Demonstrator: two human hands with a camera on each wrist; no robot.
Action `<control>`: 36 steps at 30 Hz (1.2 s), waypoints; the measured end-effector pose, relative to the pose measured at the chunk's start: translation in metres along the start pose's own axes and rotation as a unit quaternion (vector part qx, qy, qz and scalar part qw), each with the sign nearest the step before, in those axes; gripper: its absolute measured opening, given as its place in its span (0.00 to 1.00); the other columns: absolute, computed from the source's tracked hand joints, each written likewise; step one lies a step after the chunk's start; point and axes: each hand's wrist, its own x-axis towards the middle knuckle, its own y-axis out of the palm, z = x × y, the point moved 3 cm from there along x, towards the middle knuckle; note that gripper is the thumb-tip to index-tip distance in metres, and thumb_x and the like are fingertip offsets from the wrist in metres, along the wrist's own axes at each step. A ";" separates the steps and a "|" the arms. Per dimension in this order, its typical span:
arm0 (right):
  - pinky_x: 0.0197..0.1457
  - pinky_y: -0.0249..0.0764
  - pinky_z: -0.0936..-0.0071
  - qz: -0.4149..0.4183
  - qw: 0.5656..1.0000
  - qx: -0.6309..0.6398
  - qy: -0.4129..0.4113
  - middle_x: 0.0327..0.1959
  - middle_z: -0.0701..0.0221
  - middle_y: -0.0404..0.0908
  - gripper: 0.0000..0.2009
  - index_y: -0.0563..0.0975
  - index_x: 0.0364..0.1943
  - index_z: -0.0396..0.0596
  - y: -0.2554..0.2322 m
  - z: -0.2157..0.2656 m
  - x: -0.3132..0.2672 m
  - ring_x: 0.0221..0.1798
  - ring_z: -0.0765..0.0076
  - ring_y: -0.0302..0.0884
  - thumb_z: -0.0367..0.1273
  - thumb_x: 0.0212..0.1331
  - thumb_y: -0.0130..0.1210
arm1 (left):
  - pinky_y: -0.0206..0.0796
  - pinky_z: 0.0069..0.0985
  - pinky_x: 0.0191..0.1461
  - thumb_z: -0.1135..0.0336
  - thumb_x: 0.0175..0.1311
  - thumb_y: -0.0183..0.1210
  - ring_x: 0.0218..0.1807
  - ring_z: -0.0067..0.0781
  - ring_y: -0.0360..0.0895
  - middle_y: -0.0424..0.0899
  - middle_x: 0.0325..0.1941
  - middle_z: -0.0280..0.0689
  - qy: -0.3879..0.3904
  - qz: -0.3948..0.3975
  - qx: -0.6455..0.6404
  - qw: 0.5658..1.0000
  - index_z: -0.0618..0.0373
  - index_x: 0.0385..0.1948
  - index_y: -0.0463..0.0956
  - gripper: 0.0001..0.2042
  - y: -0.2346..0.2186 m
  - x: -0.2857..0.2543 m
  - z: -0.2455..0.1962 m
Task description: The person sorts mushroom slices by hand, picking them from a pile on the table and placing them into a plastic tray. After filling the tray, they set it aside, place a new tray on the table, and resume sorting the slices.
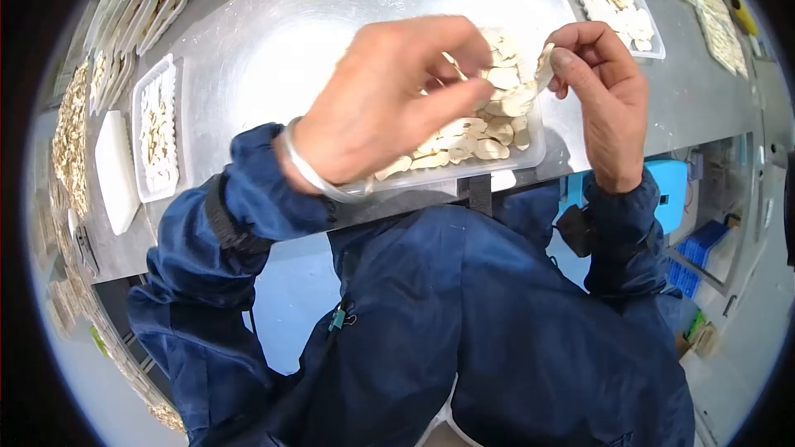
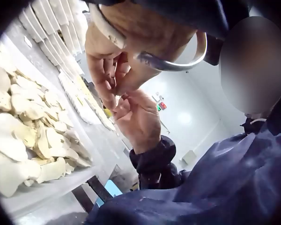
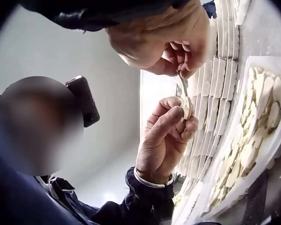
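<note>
Dark blue jacket sleeves [image 1: 248,199], silver bangle [image 1: 310,172], bare hands

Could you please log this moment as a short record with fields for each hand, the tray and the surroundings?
Left hand: left hand pinches a pale slice above the tray.
Right hand: right hand pinches another pale slice; its grip meets the left hand's.
Tray: clear plastic tray at the table edge, heaped with pale slices.
Table: metal table, more filled trays around.
Clothing: blue jacket, bangle on left wrist.
</note>
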 end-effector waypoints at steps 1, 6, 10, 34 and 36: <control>0.37 0.68 0.86 0.012 0.999 -0.029 0.014 0.34 0.74 0.79 0.06 0.78 0.43 0.39 -0.007 -0.002 0.005 0.32 0.85 0.73 0.26 0.64 0.57 | 0.73 0.20 0.46 0.74 0.64 0.61 0.40 0.20 0.81 0.83 0.41 0.33 0.034 -0.050 0.003 0.998 0.62 0.43 0.78 0.07 -0.012 -0.007 0.003; 0.36 0.67 0.86 0.062 0.981 -0.143 0.118 0.30 0.78 0.77 0.05 0.79 0.40 0.39 -0.039 -0.024 0.012 0.31 0.87 0.69 0.25 0.63 0.56 | 0.70 0.20 0.49 0.73 0.66 0.61 0.42 0.22 0.79 0.82 0.40 0.34 -0.118 -0.232 0.046 0.964 0.64 0.43 0.78 0.08 -0.074 -0.085 0.040; 0.37 0.65 0.87 0.109 0.971 -0.149 0.154 0.30 0.80 0.75 0.05 0.78 0.39 0.39 -0.028 -0.037 0.011 0.32 0.87 0.68 0.26 0.62 0.57 | 0.68 0.18 0.46 0.74 0.67 0.60 0.39 0.20 0.76 0.81 0.38 0.33 -0.242 -0.335 -0.023 0.910 0.66 0.45 0.78 0.09 -0.069 -0.154 0.069; 0.40 0.72 0.65 0.133 0.891 -0.423 -0.098 0.34 0.61 0.74 0.10 0.78 0.41 0.41 0.002 -0.003 -0.017 0.35 0.55 0.75 0.24 0.53 0.58 | 0.67 0.14 0.34 0.79 0.66 0.56 0.33 0.14 0.74 0.76 0.35 0.32 -0.242 -0.285 -0.214 0.903 0.64 0.61 0.65 0.21 -0.006 -0.138 0.081; 0.39 0.72 0.65 0.090 0.887 -0.433 -0.131 0.33 0.61 0.74 0.09 0.78 0.40 0.40 -0.002 0.004 -0.004 0.35 0.55 0.76 0.24 0.53 0.58 | 0.65 0.13 0.32 0.79 0.66 0.57 0.31 0.13 0.73 0.75 0.34 0.31 -0.241 -0.295 -0.227 0.896 0.64 0.61 0.65 0.22 -0.005 -0.136 0.082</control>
